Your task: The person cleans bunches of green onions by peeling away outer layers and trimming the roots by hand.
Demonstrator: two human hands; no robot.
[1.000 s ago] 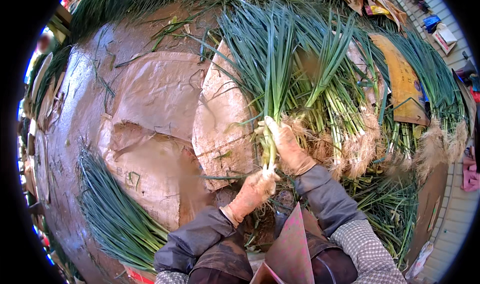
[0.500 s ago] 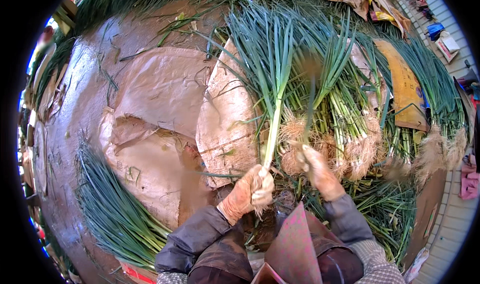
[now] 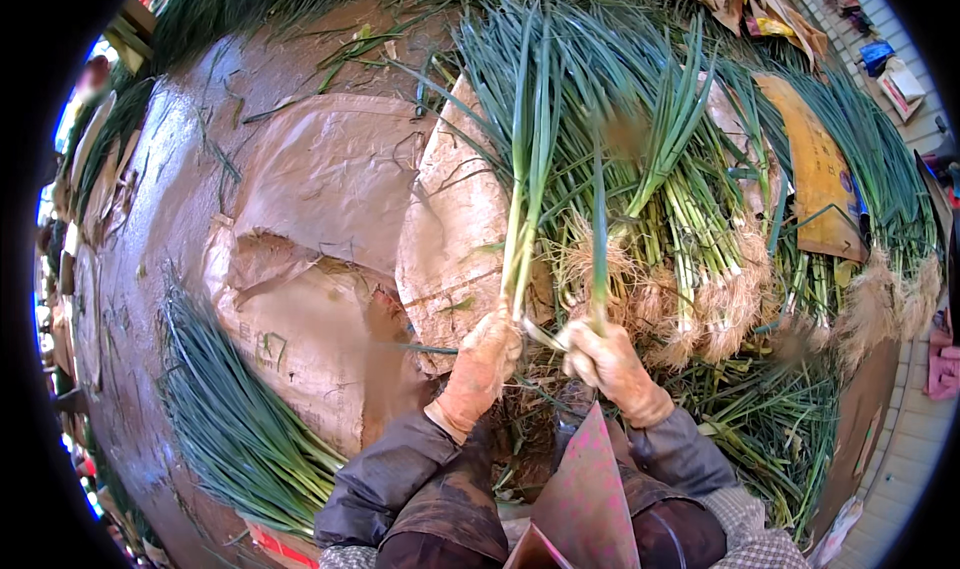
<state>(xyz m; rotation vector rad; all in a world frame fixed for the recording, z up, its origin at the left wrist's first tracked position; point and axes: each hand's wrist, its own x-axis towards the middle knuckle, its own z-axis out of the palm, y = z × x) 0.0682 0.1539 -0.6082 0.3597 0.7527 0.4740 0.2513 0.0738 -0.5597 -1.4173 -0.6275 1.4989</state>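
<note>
My left hand (image 3: 482, 364), in a soiled glove, is closed around the lower stems of green onions (image 3: 516, 239), whose leaves point away from me over a large heap. Close to its right, my right hand (image 3: 608, 367), gloved too, is closed on a single green onion leaf (image 3: 599, 254) that stands upward. A pale strip (image 3: 541, 337) stretches between the two hands; whether it is still joined to the stems I cannot tell. Just beyond lie many green onions (image 3: 690, 214) with bushy roots (image 3: 728, 304) toward me.
Brown sacking (image 3: 330, 184) covers the wet floor (image 3: 170, 199) at left. Another green onion pile (image 3: 245, 419) lies near left. Stripped leaves (image 3: 770, 439) are heaped near right. A yellow sack piece (image 3: 815, 179) separates bundles at right. A pinkish sheet (image 3: 590, 489) stands between my knees.
My left hand has shifted slightly left and the stems stand more upright, showing apart. My right hand has come left and slightly lower, near the left, with the leaf.
</note>
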